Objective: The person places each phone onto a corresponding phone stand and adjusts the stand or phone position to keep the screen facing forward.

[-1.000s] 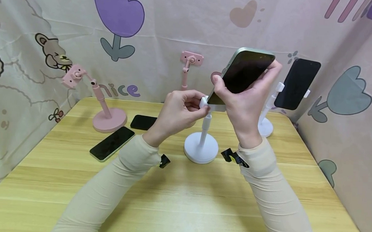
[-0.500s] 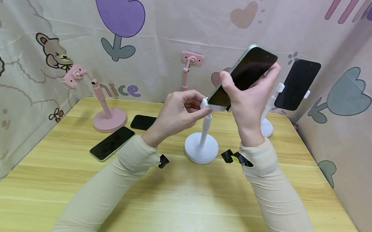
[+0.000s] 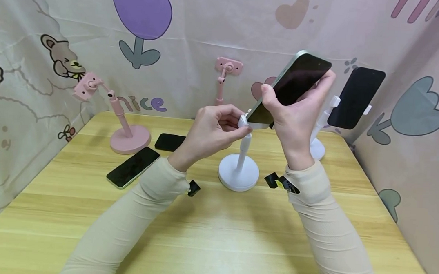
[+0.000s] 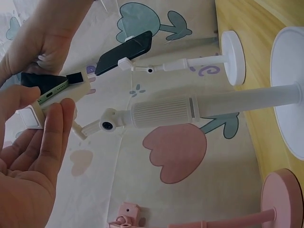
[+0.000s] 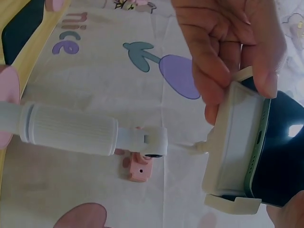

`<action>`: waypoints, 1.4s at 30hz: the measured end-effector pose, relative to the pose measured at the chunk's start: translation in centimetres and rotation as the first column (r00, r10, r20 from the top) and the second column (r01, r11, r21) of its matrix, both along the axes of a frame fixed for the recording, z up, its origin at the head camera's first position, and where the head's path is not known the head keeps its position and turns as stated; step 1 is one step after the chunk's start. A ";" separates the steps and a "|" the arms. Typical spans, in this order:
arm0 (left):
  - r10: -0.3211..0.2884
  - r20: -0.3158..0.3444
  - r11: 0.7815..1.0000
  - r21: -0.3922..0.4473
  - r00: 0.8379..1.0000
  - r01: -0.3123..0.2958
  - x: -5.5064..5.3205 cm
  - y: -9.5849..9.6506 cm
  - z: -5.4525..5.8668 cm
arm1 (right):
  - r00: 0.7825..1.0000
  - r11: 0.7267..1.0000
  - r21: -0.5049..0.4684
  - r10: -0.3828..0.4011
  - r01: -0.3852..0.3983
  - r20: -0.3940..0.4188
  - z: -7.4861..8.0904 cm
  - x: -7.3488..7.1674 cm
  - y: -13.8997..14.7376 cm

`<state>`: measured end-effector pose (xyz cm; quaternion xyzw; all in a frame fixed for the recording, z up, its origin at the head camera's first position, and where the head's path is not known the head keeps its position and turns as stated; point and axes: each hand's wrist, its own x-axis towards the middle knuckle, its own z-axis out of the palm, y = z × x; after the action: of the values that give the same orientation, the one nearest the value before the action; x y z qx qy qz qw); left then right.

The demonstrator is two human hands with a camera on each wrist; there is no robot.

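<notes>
In the head view, a dark-screened phone (image 3: 297,81) with a pale green edge leans to the right above a white phone stand (image 3: 238,172). My right hand (image 3: 297,118) grips it, thumb along the near edge and fingers on the far one. The left hand (image 3: 210,130) pinches the left end of the stand's clamp (image 3: 243,121) between thumb and fingers. From the right wrist, the phone's bottom edge (image 5: 259,137) shows over the white clamp plate (image 5: 232,137), between its two end lips. The left wrist view shows the left thumb and fingertips around the clamp end, beside the phone's port edge (image 4: 53,92).
At right, a second white stand (image 3: 317,149) bears a black phone (image 3: 356,98). A pink stand (image 3: 130,139) is at left, another pink stand (image 3: 228,66) behind. Two phones lie on the table: one in front (image 3: 133,167), another farther back (image 3: 169,142). Patterned cloth hangs behind.
My right hand and the phone have shifted slightly right, with the phone leaning further over. Its thumb has moved along the edge. The left hand keeps its pinch on the clamp.
</notes>
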<state>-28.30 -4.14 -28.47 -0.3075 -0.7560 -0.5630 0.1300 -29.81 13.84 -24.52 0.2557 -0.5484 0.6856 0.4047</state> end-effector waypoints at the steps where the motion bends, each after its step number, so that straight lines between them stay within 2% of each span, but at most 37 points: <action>1: -0.001 0.002 1.000 0.002 1.000 0.001 0.0 0.0 0.0 | 1.000 1.000 0.005 -0.005 0.005 -0.001 0.1 0.1 -0.1; 9: -0.007 0.008 1.000 0.015 1.000 0.007 -0.2 -0.1 0.0 | 1.000 0.999 0.030 -0.019 0.020 -0.006 0.8 1.2 -0.7; 13: -0.003 0.015 1.000 0.022 1.000 0.003 -0.1 -0.2 -0.2 | 1.000 0.999 0.024 -0.028 0.028 0.004 0.5 0.7 -0.6; 17: 0.000 0.019 1.000 0.024 1.000 -0.001 0.0 -0.1 -0.3 | 0.999 0.999 -0.031 0.006 -0.005 0.044 -0.1 0.0 -0.3; 21: -0.010 0.030 0.999 0.037 0.999 0.009 0.0 -0.1 -0.3 | 0.999 0.998 -0.048 0.035 -0.034 0.015 -0.4 -0.3 -0.2; 32: -0.017 0.029 0.999 0.045 0.999 0.016 0.0 -0.2 0.0 | 0.999 1.000 0.013 -0.020 0.020 -0.035 -0.5 -0.2 -0.5; 42: -0.039 0.054 0.998 0.053 0.998 0.036 -0.4 -0.4 -0.3 | 0.992 0.990 0.074 -0.120 0.123 -0.042 -0.6 -0.2 -0.7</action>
<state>-28.65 -4.55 -28.72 -0.3027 -0.7384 -0.5931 0.1063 -30.05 13.10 -25.11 0.2499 -0.5811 0.6333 0.4460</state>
